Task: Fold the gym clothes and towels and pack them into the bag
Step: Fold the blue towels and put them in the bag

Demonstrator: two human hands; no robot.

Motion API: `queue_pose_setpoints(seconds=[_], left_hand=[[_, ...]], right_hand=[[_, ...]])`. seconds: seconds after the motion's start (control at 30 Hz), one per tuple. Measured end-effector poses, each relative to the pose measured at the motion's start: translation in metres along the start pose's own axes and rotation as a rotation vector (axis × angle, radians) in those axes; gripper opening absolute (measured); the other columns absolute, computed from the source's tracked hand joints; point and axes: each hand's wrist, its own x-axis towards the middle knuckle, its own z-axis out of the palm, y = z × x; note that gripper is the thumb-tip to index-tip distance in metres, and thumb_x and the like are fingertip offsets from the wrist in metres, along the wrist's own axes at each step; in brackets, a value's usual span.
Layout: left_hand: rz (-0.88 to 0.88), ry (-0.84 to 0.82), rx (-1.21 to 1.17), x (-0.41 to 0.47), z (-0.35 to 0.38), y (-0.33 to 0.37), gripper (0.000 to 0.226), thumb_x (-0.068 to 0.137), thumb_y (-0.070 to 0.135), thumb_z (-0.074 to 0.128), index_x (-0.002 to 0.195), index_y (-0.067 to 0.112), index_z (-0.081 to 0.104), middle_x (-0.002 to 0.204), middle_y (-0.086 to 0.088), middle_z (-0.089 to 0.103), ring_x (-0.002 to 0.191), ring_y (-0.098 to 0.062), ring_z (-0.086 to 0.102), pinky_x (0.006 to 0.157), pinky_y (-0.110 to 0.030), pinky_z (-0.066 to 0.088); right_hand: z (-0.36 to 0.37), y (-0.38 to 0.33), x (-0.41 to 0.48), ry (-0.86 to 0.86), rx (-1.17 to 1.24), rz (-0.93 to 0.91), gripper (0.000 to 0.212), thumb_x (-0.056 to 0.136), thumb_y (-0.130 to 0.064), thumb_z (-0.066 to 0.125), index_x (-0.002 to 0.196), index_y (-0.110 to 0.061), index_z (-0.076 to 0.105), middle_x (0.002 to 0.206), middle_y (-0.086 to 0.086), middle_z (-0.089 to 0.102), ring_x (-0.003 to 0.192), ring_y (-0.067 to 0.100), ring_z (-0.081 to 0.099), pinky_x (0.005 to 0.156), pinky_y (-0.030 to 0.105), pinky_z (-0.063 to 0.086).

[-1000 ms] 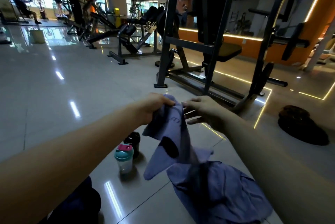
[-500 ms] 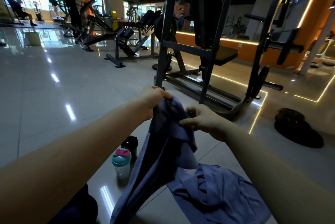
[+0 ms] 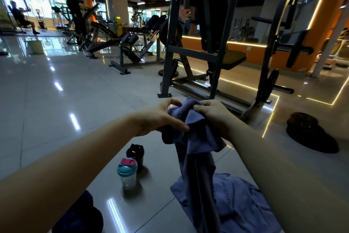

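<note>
A purple-blue towel (image 3: 196, 138) hangs bunched in the air in front of me, its lower end trailing down to the bottom of the view. My right hand (image 3: 213, 114) pinches its top edge between thumb and fingers. My left hand (image 3: 160, 119) holds the cloth just to the left, thumb under the fold and index finger arched above it. A second purple-blue cloth (image 3: 239, 208) lies crumpled on the tiled floor below the hanging one. No bag can be made out with certainty.
Two shaker bottles stand on the floor, a clear one with a teal and pink lid (image 3: 127, 174) and a black one (image 3: 135, 155) behind it. A dark bundle (image 3: 79, 217) sits at lower left. A steel rack (image 3: 207, 44) rises ahead; weight plates (image 3: 309, 130) lie right.
Both hands have regripped the towel's top edge and now sit closer together. The hanging cloth has shifted right, and now covers part of the cloth on the floor.
</note>
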Motion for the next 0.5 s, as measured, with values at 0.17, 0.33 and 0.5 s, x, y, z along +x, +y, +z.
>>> queue_pose_setpoints(seconds=[0.17,0.33,0.5], left_hand=[[0.098,0.125,0.256,-0.002,0.005,0.002,0.071,0.069,0.014,0.091,0.122,0.025,0.045,0.118,-0.006,0.056,0.104,-0.022,0.063,0.077,-0.032,0.060],[0.339,0.441,0.661,0.002,0.005,-0.016,0.042,0.082,0.008,0.078,0.102,0.027,0.046,0.091,0.004,0.057,0.078,-0.013,0.061,0.058,-0.020,0.048],[0.375,0.483,0.215,0.002,-0.013,-0.012,0.018,0.094,0.000,0.061,0.096,0.017,0.069,0.080,-0.006,0.066,0.066,-0.011,0.064,0.060,-0.022,0.054]], right_hand=[[-0.005,-0.003,0.001,0.020,0.005,0.028,0.028,0.103,-0.024,0.054,0.123,-0.007,0.064,0.103,0.010,0.067,0.089,0.018,0.066,0.073,0.029,0.050],[-0.012,-0.003,0.000,-0.058,-0.096,0.043,0.025,0.102,-0.028,0.055,0.116,-0.009,0.066,0.105,0.012,0.066,0.090,0.019,0.065,0.073,0.029,0.049],[-0.008,0.001,-0.002,-0.077,-0.318,-0.008,0.028,0.105,-0.040,0.048,0.101,-0.018,0.066,0.102,0.009,0.065,0.095,0.023,0.062,0.081,0.036,0.047]])
